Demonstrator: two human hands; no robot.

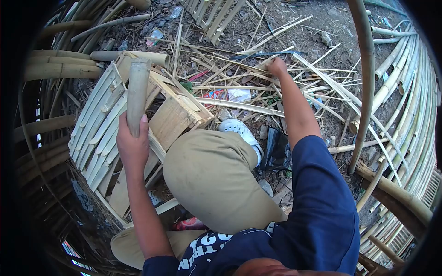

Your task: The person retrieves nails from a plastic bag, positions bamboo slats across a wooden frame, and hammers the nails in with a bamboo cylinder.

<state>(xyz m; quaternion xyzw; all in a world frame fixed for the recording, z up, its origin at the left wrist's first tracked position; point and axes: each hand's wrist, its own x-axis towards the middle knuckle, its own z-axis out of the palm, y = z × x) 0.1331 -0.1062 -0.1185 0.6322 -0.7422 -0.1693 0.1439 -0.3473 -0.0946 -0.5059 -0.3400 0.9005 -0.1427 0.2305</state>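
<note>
My left hand (132,145) is wrapped round the lower end of a short, thick bamboo piece (138,89), which stands up from the fist. It is held over a low wooden box-like block (172,117) and beside a stack of split bamboo slats (99,124). My right arm is stretched far forward. At its end my right hand (277,67) is closed low over the scattered bamboo strips (248,87). A pale piece pokes out by its fingers, but I cannot make out what it is.
Bamboo poles (400,106) lie in a long heap on the right, behind an upright pole (363,78). A slatted bamboo panel (214,16) is at the far side. My foot in a pale clog (239,131) rests near a black plastic bag (277,147). Litter dots the soil.
</note>
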